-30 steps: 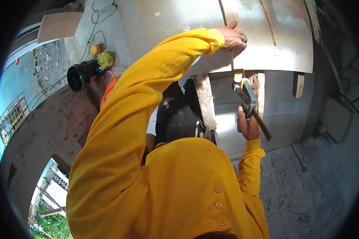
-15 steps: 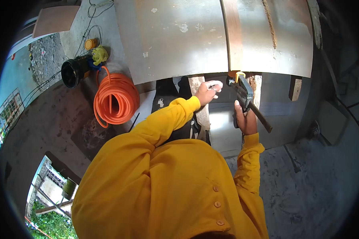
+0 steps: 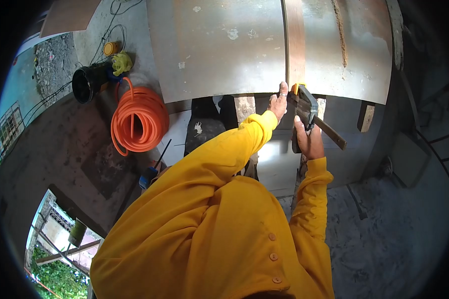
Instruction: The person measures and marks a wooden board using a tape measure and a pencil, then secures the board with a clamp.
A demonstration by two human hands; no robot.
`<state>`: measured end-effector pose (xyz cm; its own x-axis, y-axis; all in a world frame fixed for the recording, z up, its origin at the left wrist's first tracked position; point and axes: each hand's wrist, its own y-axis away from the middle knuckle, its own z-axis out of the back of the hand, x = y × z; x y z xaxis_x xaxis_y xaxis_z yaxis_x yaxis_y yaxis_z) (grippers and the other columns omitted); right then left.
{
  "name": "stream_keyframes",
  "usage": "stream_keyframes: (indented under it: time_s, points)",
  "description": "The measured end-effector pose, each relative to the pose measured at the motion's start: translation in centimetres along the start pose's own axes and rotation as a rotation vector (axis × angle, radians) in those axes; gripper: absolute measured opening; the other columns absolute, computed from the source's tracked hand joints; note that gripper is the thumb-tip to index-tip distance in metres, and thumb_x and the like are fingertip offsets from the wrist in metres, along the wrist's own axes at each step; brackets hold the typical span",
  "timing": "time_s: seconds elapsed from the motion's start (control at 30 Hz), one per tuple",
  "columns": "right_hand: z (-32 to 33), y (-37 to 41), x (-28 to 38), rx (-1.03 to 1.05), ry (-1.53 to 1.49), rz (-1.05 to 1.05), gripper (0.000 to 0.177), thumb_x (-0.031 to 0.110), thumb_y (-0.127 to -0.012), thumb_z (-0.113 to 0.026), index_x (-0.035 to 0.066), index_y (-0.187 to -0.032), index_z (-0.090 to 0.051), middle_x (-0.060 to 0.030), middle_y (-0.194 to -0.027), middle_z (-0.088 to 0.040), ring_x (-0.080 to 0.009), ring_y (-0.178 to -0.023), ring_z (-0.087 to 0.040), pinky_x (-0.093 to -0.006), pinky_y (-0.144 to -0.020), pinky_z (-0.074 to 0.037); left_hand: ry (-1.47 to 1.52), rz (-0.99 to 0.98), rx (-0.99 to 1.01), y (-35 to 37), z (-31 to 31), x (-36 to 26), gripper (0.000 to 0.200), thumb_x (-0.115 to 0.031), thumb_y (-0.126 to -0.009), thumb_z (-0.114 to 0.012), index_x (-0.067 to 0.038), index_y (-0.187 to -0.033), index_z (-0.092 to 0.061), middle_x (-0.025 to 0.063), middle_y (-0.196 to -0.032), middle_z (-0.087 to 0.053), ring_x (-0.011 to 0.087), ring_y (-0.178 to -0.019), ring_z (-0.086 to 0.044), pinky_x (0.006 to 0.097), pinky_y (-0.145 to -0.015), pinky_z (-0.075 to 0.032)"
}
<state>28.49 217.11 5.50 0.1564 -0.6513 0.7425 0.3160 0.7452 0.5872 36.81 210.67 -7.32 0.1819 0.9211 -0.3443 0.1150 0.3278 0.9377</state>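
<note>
Metal sheet (image 3: 224,50): dull silver-grey, white flecks, one rust-brown stripe. Clamp (image 3: 307,107): dark grey, yellow-orange tip. Hose coil (image 3: 137,119): bright orange. Shirt (image 3: 209,224): plain yellow. Bucket (image 3: 85,84): black. Rag (image 3: 120,62): yellow-green.

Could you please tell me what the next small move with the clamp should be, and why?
Probably squeeze the clamp shut with the right hand: its head sits at the near edge of the metal sheet, at the end of the wooden strip, and the left hand rests at that spot.
</note>
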Motion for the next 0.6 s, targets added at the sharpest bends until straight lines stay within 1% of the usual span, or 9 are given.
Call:
stream_keyframes:
  time_s: [0.07,0.17,0.23,0.3,0.37,0.4,0.43,0.5,0.6]
  points:
    - [0.1,-0.3,0.6,0.027,-0.022,-0.086,0.023,0.022,-0.090,-0.056,0.000,-0.098,-0.052,-0.0014,-0.068,-0.052,-0.0101,-0.057,-0.050,-0.0258,-0.053,-0.044,0.134,-0.029,0.092,0.7,0.2,-0.6,0.125,-0.086,-0.063,-0.041,0.019,-0.128,-0.027,0.0312,-0.129,-0.037,0.0342,-0.116,-0.047,0.0363,-0.091,-0.045]
    - [0.2,-0.4,0.9,0.020,-0.056,-0.106,0.024,0.023,-0.090,-0.055,0.000,-0.096,-0.053,-0.0016,-0.067,-0.052,-0.0102,-0.056,-0.051,-0.0263,-0.052,-0.044,0.211,-0.107,0.022,-1.0,-0.4,0.7,0.124,-0.083,-0.062,-0.048,0.022,-0.123,-0.030,0.0293,-0.123,-0.042,0.0296,-0.104,-0.055,0.0325,-0.080,-0.051]
    - [0.5,-0.7,0.4,0.088,0.138,-0.089,0.025,0.026,-0.090,-0.054,0.001,-0.093,-0.056,-0.0079,-0.073,-0.056,-0.0196,-0.063,-0.053,-0.0346,-0.062,-0.044,0.202,-0.116,0.064,-2.8,-0.3,1.8,0.121,-0.083,-0.062,-0.048,0.022,-0.121,-0.033,0.0288,-0.122,-0.044,0.0288,-0.102,-0.056,0.0322,-0.080,-0.051]
    - [-0.1,-0.9,-0.3,0.079,0.165,-0.052,0.025,0.026,-0.090,-0.054,0.001,-0.092,-0.057,-0.0098,-0.074,-0.056,-0.0218,-0.066,-0.054,-0.0357,-0.064,-0.044,0.196,-0.123,0.109,-2.9,-0.1,2.0,0.119,-0.082,-0.062,-0.049,0.022,-0.118,-0.037,0.0284,-0.120,-0.045,0.0279,-0.100,-0.056,0.0318,-0.079,-0.051]
    - [-0.3,-1.0,-0.8,0.068,0.198,-0.014,0.026,0.027,-0.089,-0.054,0.001,-0.092,-0.057,-0.0116,-0.075,-0.056,-0.0240,-0.068,-0.055,-0.0369,-0.066,-0.044,0.120,-0.116,0.113,-1.2,0.3,0.6,0.114,-0.084,-0.063,-0.047,0.019,-0.112,-0.046,0.0256,-0.108,-0.055,0.0256,-0.095,-0.058,0.0299,-0.078,-0.049]
    - [-0.3,-1.1,-1.0,0.060,0.181,-0.005,0.025,0.026,-0.089,-0.053,0.001,-0.092,-0.057,-0.0125,-0.076,-0.057,-0.0254,-0.070,-0.054,-0.0375,-0.067,-0.044,0.065,-0.114,0.084,-2.0,0.3,1.3,0.110,-0.084,-0.063,-0.044,0.017,-0.107,-0.051,0.0214,-0.093,-0.061,0.0244,-0.091,-0.060,0.0288,-0.078,-0.048]
    - [-0.4,-1.2,-1.0,0.052,0.163,0.003,0.025,0.026,-0.089,-0.053,0.001,-0.092,-0.057,-0.0133,-0.077,-0.057,-0.0267,-0.072,-0.054,-0.0382,-0.068,-0.044,0.068,-0.115,0.085,-3.0,0.1,2.1,0.110,-0.084,-0.063,-0.044,0.017,-0.107,-0.051,0.0214,-0.093,-0.061,0.0244,-0.091,-0.060,0.0288,-0.078,-0.048]
    - [-0.6,-1.1,-0.2,0.025,0.155,-0.013,0.026,0.026,-0.089,-0.054,0.001,-0.093,-0.057,-0.0126,-0.077,-0.057,-0.0256,-0.072,-0.054,-0.0377,-0.069,-0.044,-0.060,-0.142,-0.060,-4.4,-0.2,3.4,0.095,-0.081,-0.069,-0.043,0.010,-0.087,-0.059,0.0142,-0.084,-0.060,0.0193,-0.082,-0.058,0.0304,-0.076,-0.046]
    - [-0.3,-1.0,1.4,0.001,0.044,-0.191,0.027,0.026,-0.088,-0.055,0.001,-0.095,-0.058,-0.0104,-0.075,-0.057,-0.0216,-0.069,-0.054,-0.0351,-0.066,-0.044,-0.029,-0.141,-0.051,-1.3,0.1,0.9,0.091,-0.082,-0.069,-0.042,0.006,-0.080,-0.062,0.0122,-0.079,-0.061,0.0193,-0.079,-0.058,0.0304,-0.075,-0.044]
